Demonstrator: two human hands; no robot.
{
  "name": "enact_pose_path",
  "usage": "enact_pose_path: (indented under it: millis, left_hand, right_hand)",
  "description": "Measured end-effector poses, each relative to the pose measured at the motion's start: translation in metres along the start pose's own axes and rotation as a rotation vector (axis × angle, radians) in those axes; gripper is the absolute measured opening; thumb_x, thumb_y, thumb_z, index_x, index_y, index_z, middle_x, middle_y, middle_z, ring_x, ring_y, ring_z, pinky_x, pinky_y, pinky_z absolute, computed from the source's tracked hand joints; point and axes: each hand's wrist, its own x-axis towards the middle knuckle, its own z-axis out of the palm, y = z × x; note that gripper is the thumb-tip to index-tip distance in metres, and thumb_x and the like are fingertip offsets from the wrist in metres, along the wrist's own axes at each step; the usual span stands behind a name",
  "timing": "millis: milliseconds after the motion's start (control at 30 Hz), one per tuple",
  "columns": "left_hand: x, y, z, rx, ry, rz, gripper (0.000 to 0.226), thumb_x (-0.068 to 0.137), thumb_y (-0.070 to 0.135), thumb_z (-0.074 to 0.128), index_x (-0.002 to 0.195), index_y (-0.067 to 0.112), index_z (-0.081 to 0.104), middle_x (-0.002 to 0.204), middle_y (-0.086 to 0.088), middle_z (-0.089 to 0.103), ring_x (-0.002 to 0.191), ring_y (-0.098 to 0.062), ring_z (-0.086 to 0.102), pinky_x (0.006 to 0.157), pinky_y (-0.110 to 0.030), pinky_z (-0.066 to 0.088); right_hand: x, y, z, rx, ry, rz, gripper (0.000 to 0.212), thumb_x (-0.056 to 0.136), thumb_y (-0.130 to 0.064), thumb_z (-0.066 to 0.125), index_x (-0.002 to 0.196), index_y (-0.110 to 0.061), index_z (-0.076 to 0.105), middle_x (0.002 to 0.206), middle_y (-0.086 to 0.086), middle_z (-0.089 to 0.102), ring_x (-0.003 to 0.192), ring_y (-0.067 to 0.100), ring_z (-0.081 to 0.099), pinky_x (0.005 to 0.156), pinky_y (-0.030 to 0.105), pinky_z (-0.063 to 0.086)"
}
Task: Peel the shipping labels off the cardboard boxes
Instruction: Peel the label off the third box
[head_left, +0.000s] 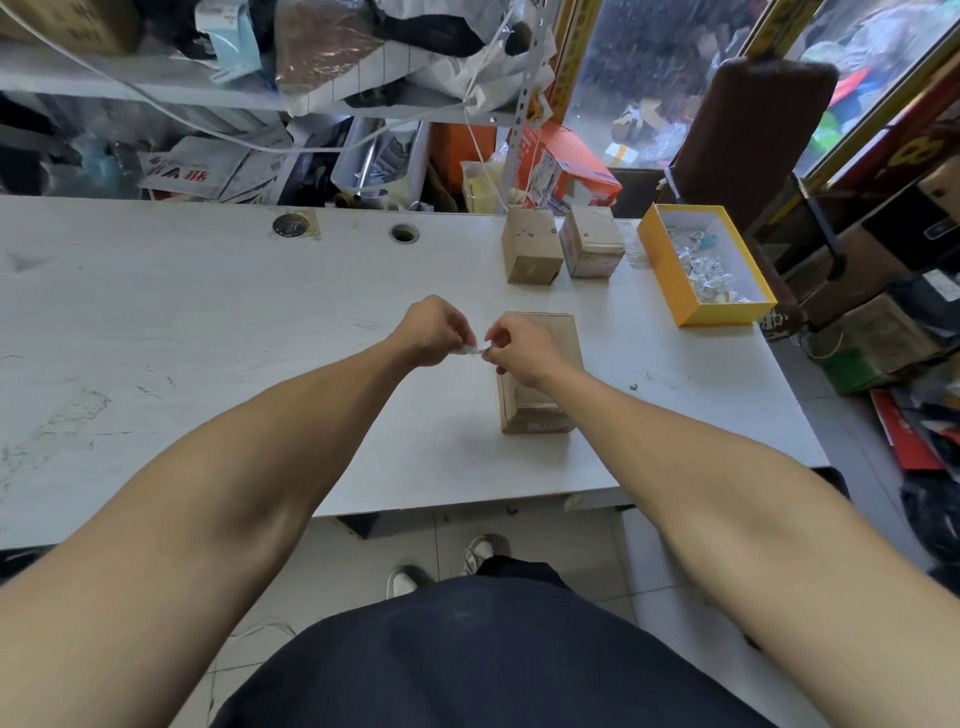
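Observation:
A brown cardboard box (563, 338) lies on the white table (208, 332), partly hidden under my right hand (519, 345). My left hand (434, 332) is just left of the box. Both hands pinch a small crumpled white label scrap (477, 349) between their fingertips, held above the table. Two more small cardboard boxes stand at the back: one plain brown box (531, 247) and one box with a pale side (592, 241). A strip of label shows on the near end (543, 426) of the front box.
A yellow open box (670, 270) holding several crumpled white scraps sits at the table's right edge. Cluttered shelves, bags and an orange carton (566, 166) stand behind the table. The table has a cable hole (404, 233). A brown chair back (753, 130) is at right.

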Motion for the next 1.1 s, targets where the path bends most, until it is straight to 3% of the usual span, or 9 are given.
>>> enact_pose_path:
  millis: [100, 167, 367, 567, 700, 800, 900, 1100]
  left_hand:
    - [0.003, 0.004, 0.006, 0.035, -0.008, 0.004, 0.004, 0.081, 0.006, 0.077, 0.083, 0.01, 0.079, 0.082, -0.005, 0.074, 0.083, -0.019, 0.069, 0.072, -0.031, 0.058]
    - [0.003, 0.01, 0.011, 0.055, -0.002, 0.006, 0.006, 0.08, 0.004, 0.077, 0.08, 0.01, 0.078, 0.079, -0.006, 0.073, 0.081, -0.019, 0.069, 0.071, -0.032, 0.057]
    - [0.012, 0.032, 0.033, -0.009, 0.07, -0.04, 0.019, 0.075, -0.001, 0.076, 0.089, 0.01, 0.07, 0.081, -0.006, 0.072, 0.071, -0.015, 0.069, 0.065, -0.034, 0.06]
    - [0.032, 0.057, 0.06, -0.101, 0.12, -0.095, 0.014, 0.076, -0.001, 0.075, 0.076, 0.013, 0.07, 0.075, -0.008, 0.072, 0.072, -0.024, 0.073, 0.071, -0.044, 0.062]
    - [0.04, 0.066, 0.076, -0.164, 0.132, -0.087, 0.012, 0.078, 0.002, 0.075, 0.079, 0.014, 0.074, 0.075, -0.004, 0.072, 0.071, -0.018, 0.07, 0.079, -0.04, 0.061]
    - [0.045, 0.07, 0.078, -0.217, 0.086, -0.068, 0.008, 0.08, 0.01, 0.079, 0.088, 0.013, 0.077, 0.084, -0.005, 0.075, 0.083, -0.02, 0.07, 0.088, -0.04, 0.058]
    - [0.045, 0.067, 0.072, -0.307, 0.02, -0.113, 0.019, 0.078, 0.012, 0.083, 0.096, 0.009, 0.077, 0.092, -0.007, 0.075, 0.092, -0.022, 0.07, 0.092, -0.041, 0.054]
    - [0.037, 0.067, 0.073, -0.389, 0.031, -0.19, 0.011, 0.082, -0.006, 0.072, 0.084, 0.004, 0.07, 0.076, -0.003, 0.066, 0.072, -0.011, 0.061, 0.068, -0.016, 0.046]
  right_hand:
    - [-0.001, 0.004, -0.007, -0.016, -0.067, -0.043, 0.003, 0.087, -0.012, 0.068, 0.09, -0.013, 0.069, 0.088, 0.006, 0.07, 0.069, 0.012, 0.068, 0.059, 0.021, 0.049]
    - [0.0, 0.008, -0.011, -0.033, -0.083, -0.055, 0.003, 0.086, -0.011, 0.069, 0.085, -0.013, 0.071, 0.082, 0.006, 0.071, 0.067, 0.013, 0.068, 0.058, 0.02, 0.047]
    - [0.012, 0.026, -0.027, -0.098, -0.14, -0.084, 0.015, 0.085, -0.018, 0.071, 0.071, -0.021, 0.068, 0.072, 0.001, 0.069, 0.069, 0.015, 0.065, 0.071, 0.033, 0.056]
    - [0.021, 0.054, -0.058, -0.098, -0.133, -0.067, 0.015, 0.085, -0.02, 0.07, 0.07, -0.021, 0.07, 0.064, 0.0, 0.068, 0.063, 0.015, 0.064, 0.069, 0.033, 0.058]
    - [0.031, 0.069, -0.069, -0.067, -0.127, -0.049, 0.015, 0.082, -0.019, 0.07, 0.067, -0.017, 0.073, 0.062, 0.002, 0.068, 0.058, 0.015, 0.065, 0.068, 0.036, 0.061]
    - [0.039, 0.078, -0.075, -0.033, -0.099, -0.032, 0.024, 0.081, -0.029, 0.073, 0.063, -0.014, 0.072, 0.06, 0.003, 0.068, 0.055, 0.015, 0.066, 0.066, 0.035, 0.06]
    - [0.046, 0.081, -0.083, -0.046, -0.093, -0.024, 0.035, 0.076, -0.041, 0.079, 0.063, -0.011, 0.069, 0.061, 0.004, 0.068, 0.055, 0.016, 0.066, 0.059, 0.031, 0.057]
    - [0.047, 0.071, -0.083, 0.002, -0.239, -0.156, 0.022, 0.077, -0.019, 0.081, 0.075, -0.009, 0.062, 0.079, 0.01, 0.069, 0.065, 0.02, 0.071, 0.062, 0.03, 0.059]
